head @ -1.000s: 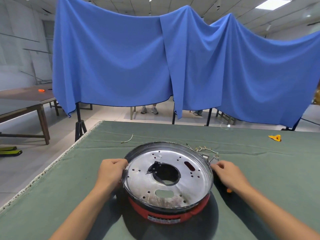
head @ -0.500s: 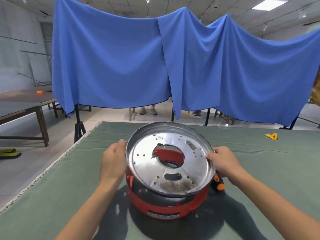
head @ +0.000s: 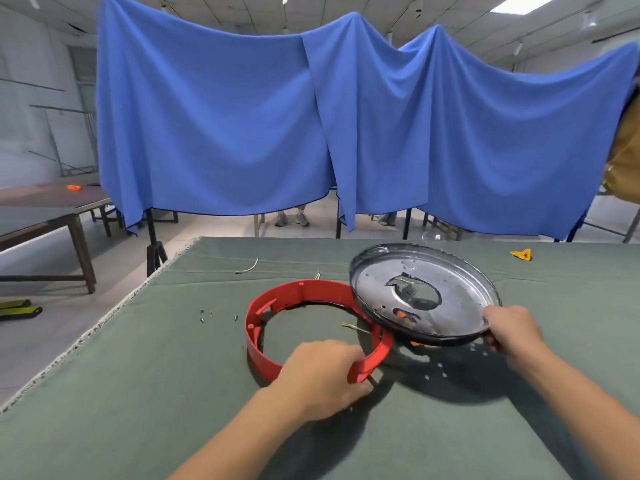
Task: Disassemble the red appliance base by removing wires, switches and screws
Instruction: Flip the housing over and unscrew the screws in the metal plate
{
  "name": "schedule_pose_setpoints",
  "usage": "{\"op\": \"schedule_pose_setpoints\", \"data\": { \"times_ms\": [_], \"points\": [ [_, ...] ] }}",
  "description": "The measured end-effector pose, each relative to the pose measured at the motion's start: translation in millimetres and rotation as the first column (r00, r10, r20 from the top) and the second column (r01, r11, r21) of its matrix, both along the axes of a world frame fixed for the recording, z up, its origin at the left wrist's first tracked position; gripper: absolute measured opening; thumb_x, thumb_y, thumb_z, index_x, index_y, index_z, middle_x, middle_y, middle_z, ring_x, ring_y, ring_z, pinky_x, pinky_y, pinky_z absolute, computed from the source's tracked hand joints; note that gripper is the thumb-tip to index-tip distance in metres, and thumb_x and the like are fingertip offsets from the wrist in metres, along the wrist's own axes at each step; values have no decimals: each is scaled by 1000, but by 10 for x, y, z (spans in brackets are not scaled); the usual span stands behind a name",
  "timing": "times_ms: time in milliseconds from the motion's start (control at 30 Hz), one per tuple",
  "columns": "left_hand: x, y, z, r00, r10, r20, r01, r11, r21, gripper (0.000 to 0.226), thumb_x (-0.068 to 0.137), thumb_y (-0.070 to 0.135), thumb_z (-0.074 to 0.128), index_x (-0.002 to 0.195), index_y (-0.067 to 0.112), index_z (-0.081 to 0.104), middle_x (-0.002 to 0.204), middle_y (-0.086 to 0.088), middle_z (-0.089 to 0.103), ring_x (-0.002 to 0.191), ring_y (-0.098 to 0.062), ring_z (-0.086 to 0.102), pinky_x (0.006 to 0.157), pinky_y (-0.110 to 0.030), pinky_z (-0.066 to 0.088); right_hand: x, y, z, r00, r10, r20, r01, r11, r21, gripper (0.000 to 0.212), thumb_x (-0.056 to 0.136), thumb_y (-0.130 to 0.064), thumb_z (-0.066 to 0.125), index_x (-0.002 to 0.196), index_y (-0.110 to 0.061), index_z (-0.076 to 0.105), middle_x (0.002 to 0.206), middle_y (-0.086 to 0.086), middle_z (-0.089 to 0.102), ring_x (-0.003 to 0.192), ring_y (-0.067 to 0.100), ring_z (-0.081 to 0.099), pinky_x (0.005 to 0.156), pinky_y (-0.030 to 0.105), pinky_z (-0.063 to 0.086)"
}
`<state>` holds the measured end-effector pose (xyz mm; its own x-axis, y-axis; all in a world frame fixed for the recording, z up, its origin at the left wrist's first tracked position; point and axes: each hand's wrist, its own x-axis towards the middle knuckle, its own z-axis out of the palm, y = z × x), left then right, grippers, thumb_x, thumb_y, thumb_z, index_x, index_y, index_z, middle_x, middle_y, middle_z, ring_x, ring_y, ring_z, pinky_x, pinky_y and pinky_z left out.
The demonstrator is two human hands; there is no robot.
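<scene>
1. Red base ring [head: 258, 327] lies flat on the green worktop [head: 138, 393], an open hoop of red plastic with nothing inside it but cloth.
2. Left hand [head: 320, 377] grips the ring's near edge, fingers [head: 362, 388] curled round the thin wall close to a gap in the hoop.
3. Metal pan [head: 460, 296] is held off the worktop just right of the ring, tilted, its left rim overlapping the ring's right side. Cannot tell if the two touch.
4. Right hand [head: 510, 329] pinches the pan's near right rim, thumb on top, the other fingers hidden under the rim.
5. Key relation: the pan is on the right-hand side and already free of the ring. My read is that the next move sets it down further right of the ring.
6. Pan: shiny stamped sheet metal, shallow, round, with a large centre hole and many small drilled holes. Looks rigid, with a thin rim.
7. Ring: smooth moulded plastic with inner tabs and screw bosses. Probably flexes at the gap.
8. Loose screws [head: 202, 318] lie left of the ring, a short wire [head: 247, 268] beyond it, and a terminal piece [head: 351, 327] inside it.
9. Something orange [head: 401, 314] shows through a hole in the pan, what it is unclear.
10. Blue drape [head: 242, 133] hangs behind the worktop.
</scene>
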<state>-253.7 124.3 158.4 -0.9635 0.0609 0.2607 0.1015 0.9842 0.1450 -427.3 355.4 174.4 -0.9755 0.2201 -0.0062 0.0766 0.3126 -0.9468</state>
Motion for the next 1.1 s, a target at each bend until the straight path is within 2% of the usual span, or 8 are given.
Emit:
{"op": "schedule_pose_setpoints", "data": {
  "times_ms": [67, 467, 600, 700, 767, 900, 1000, 1100],
  "points": [
    [-18, -55, -25, 999, 22, -47, -24, 999, -38, 20, 90, 43, 48, 92, 23, 53, 101, 1, 62, 101, -26, 55, 74, -34, 40, 46, 92, -49, 1000, -7, 21, 8, 1000, -31, 27, 80, -1, 51, 56, -6, 42, 29, 2, 35, 43, 20, 33, 44, 23, 29],
    [-230, -693, -83, 940, 318, -123, -320, 948, 7, 15, 90, 33, 51, 97, 22, 58, 102, 4, 61, 104, -20, 53, 79, -33, 41, 53, 203, -224, 1000, 9, 23, -8, 999, -49, 27, 85, -10, 56, 59, -5, 48, 41, 7, 42, 37, 20, 36, 38, 22, 32],
    [-181, -683, -179, 927, 212, -311, -195, 977, 86, 12, 80, 17, 63, 91, 15, 66, 91, 0, 63, 90, -25, 56, 76, -36, 44, 24, 25, -237, 998, 32, 45, -25, 991, -135, 32, 86, -21, 54, 58, -9, 46, 48, 7, 43, 42, 22, 36, 43, 25, 34],
    [-84, -647, -155, 834, 164, -527, -148, 986, 73, 10, 71, 11, 63, 80, 11, 67, 80, -1, 60, 79, -26, 54, 66, -38, 45, 36, -143, -210, 996, 78, 49, -70, 986, -150, 32, 84, -31, 50, 58, -13, 44, 49, 7, 42, 42, 22, 35, 43, 26, 32],
    [-12, -636, -119, 806, 168, -568, -145, 986, 86, 8, 72, 14, 57, 74, 10, 64, 75, -1, 59, 73, -22, 53, 61, -35, 45, 56, -221, -205, 996, 83, 39, -76, 984, -163, 31, 84, -33, 49, 60, -13, 47, 51, 7, 45, 43, 23, 38, 45, 27, 33],
    [75, -655, -211, 895, 277, -350, -219, 956, 196, 11, 80, 23, 51, 77, 17, 60, 71, 2, 64, 68, -20, 60, 59, -34, 47, 97, -243, -296, 996, 71, -57, -76, 993, -91, 34, 87, -41, 48, 79, -8, 55, 60, 11, 55, 51, 28, 49, 50, 32, 39],
    [100, -645, -276, 939, 304, -161, -268, 940, 214, 6, 84, 26, 52, 80, 24, 56, 76, 9, 63, 75, -16, 58, 67, -32, 44, 114, -214, -371, 989, 45, -138, -30, 994, 105, 41, 92, -51, 45, 96, -12, 56, 91, 10, 60, 85, 33, 55, 73, 40, 41],
    [157, -597, -249, 929, 354, -111, -326, 922, 211, 9, 84, 28, 50, 76, 26, 51, 80, 7, 63, 80, -16, 57, 70, -31, 44, 145, -176, -382, 985, 29, -171, 3, 983, 184, 38, 94, -52, 43, 99, -15, 53, 103, 9, 56, 99, 33, 53, 81, 41, 38]
  ]
}}
